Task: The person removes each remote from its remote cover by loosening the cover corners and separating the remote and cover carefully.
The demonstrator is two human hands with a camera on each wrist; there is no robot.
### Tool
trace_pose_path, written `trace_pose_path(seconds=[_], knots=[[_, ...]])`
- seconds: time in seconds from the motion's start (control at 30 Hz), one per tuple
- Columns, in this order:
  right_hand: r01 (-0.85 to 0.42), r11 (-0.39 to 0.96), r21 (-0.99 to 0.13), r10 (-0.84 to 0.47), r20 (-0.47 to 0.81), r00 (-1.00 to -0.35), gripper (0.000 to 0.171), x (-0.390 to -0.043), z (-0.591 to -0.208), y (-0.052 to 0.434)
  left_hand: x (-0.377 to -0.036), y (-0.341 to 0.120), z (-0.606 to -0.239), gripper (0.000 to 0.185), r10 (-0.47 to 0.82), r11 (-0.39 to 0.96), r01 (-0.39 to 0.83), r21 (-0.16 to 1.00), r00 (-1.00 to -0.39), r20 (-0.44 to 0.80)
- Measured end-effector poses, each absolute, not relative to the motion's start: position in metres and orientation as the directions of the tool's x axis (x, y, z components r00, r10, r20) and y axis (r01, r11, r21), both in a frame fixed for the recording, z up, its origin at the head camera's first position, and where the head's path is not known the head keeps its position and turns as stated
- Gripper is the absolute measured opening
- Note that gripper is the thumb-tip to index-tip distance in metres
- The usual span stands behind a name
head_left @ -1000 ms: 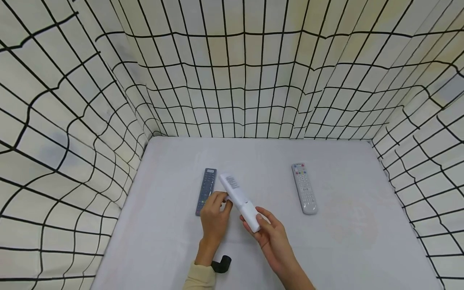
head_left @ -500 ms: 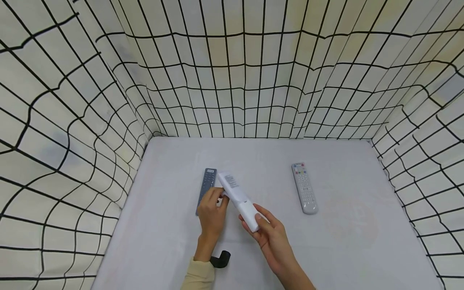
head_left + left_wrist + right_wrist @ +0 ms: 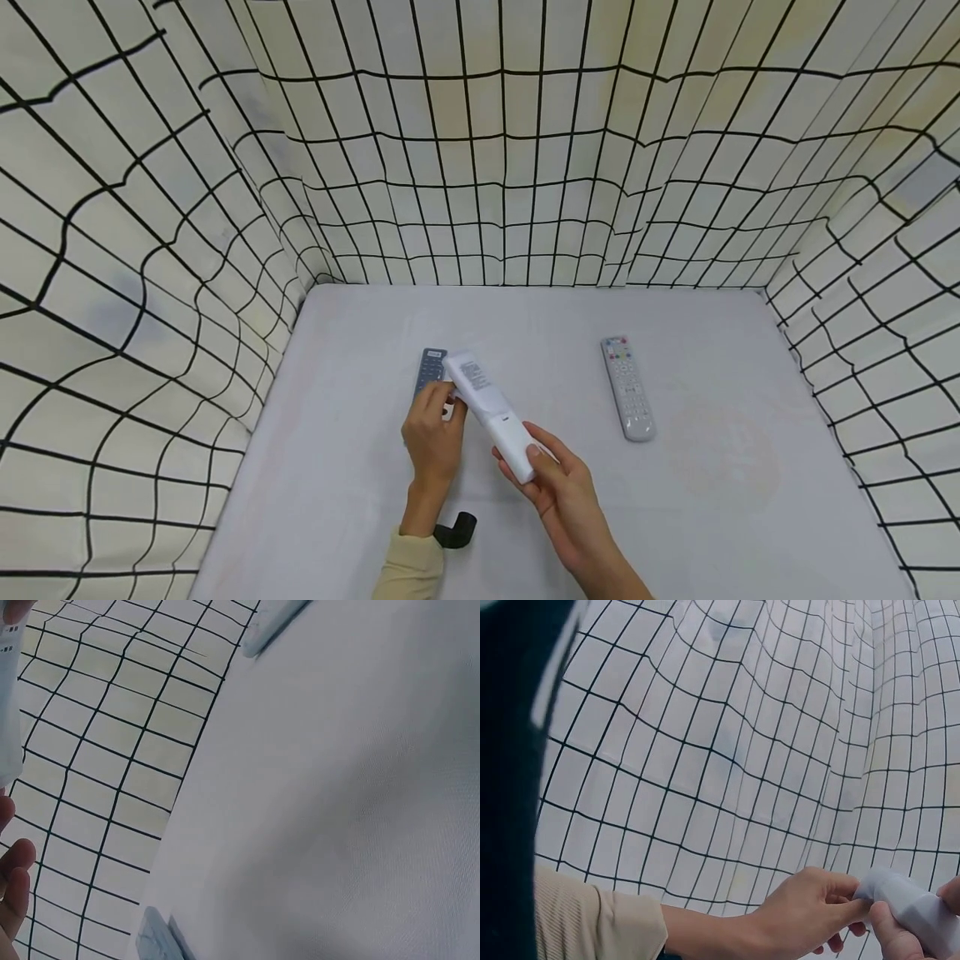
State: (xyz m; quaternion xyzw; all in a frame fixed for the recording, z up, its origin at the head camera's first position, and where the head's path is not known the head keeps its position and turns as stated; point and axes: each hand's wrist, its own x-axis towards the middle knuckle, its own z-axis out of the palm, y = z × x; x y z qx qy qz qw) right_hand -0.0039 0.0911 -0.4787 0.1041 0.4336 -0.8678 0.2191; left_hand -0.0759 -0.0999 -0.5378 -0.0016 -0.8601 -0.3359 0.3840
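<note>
Right hand (image 3: 558, 487): fingers and thumb curled round the near end of the white remote (image 3: 491, 412), gripping it.
Left hand (image 3: 431, 433): fingertips pinching the left edge of the white remote near its middle; cream sleeve (image 3: 411, 571) at the wrist.
White remote: held off the desk (image 3: 735, 500) between both hands, back side up with a printed label near its far end, tilted with the far end raised, left of the desk's centre.
Dark remote (image 3: 429, 372): flat on the desk, just beyond the left hand and partly hidden by it and by the white remote.
Grey remote (image 3: 627, 388): flat on the desk, buttons up, well apart to the right, nearer the far edge.
Black strap (image 3: 456, 531): beside the left wrist, towards the near edge.
Surround: checked cloth (image 3: 480, 167) on three sides of the desk.
</note>
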Motion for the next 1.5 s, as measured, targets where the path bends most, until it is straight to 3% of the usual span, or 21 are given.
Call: trace_pose_path(seconds=[0.83, 1.5], knots=[[0.453, -0.515, -0.728, -0.254, -0.375, -0.891, 0.065, 0.004, -0.478, 0.096, -0.089, -0.101, -0.538, 0.011, -0.337, 0.708, 0.234, 0.667, -0.718, 0.609], [0.438, -0.569, -0.696, -0.157, -0.431, -0.889, 0.062, 0.004, -0.483, 0.105, -0.114, -0.086, -0.554, 0.005, -0.289, 0.698, 0.197, 0.689, -0.802, 0.522]])
